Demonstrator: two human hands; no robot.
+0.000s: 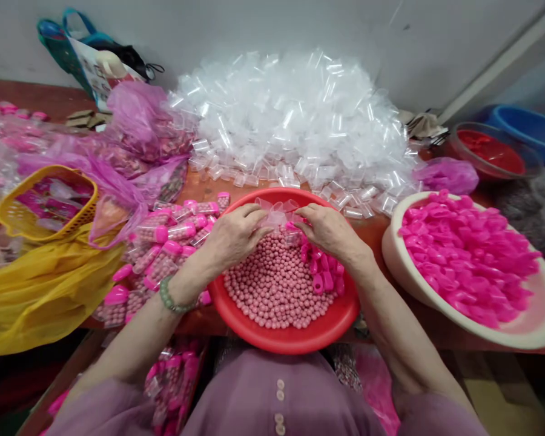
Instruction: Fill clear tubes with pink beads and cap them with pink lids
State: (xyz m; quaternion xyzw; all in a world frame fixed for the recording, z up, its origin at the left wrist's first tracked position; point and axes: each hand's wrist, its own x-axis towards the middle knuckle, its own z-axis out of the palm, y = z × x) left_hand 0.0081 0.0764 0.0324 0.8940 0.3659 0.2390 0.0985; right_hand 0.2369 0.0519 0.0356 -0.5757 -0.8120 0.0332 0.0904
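Both hands are over a red basin (236, 330) of pink beads (277, 284). My left hand (238, 235), with a green bead bracelet at the wrist, has its thumb and fingers bent at the clear plastic bottles (277, 211) by the basin's far rim. My right hand (329, 229) curls its fingers around a small clear bottle (293, 237) with some pink at its top; the fingertips partly hide it. Bright pink caps (321, 272) lie on the beads below my right hand. Left of the basin, filled bottles (163, 242) with pink caps lie heaped.
A large pile of clear bottles (295, 121) stands against the wall. At right, a cream basin (393, 266) holds many pink caps (467, 260). A yellow basket (16, 221), a yellow bag (49, 290) and purple plastic bags (138, 115) crowd the left.
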